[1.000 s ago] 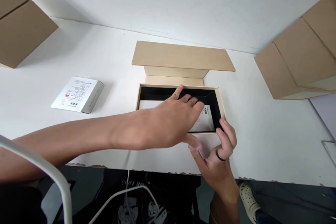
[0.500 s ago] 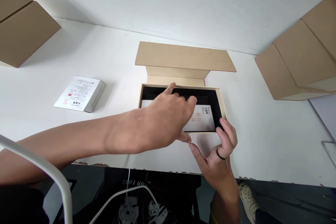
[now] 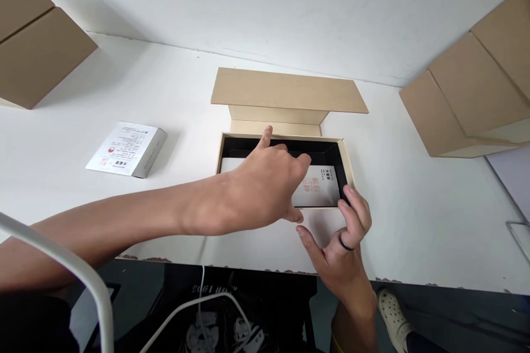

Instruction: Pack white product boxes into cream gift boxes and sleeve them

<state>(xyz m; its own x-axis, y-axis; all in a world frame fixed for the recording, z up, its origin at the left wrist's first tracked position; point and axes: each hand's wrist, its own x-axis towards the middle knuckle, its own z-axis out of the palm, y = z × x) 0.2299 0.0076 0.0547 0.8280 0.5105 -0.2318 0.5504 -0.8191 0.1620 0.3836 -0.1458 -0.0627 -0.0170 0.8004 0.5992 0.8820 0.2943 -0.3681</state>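
Note:
A tan lidded gift box (image 3: 346, 162) stands open on the table with a black lining. Inside, along its near side, lies a white carton (image 3: 327, 187) with orange and black print. My left hand (image 3: 265, 187) is over this carton, thumb and little finger spread; its middle fingers bend down into the box, their tips hidden. The little finger reaches the far rim, while the thumb is by the near wall. My right hand (image 3: 342, 240), wearing a dark ring, touches the box's near right corner with its fingertips. Its thumb is held apart from the fingers.
A second white carton (image 3: 126, 149) lies on the table to the left. Tan boxes stand at the far left (image 3: 49, 55) and the right (image 3: 464, 99). The gift box lid (image 3: 290, 90) is folded back towards the wall. A white cable (image 3: 83, 267) crosses the lower left.
Both hands keep nearly the same places at the gift box. The whole view has shifted slightly, and my left forearm sits a touch higher.

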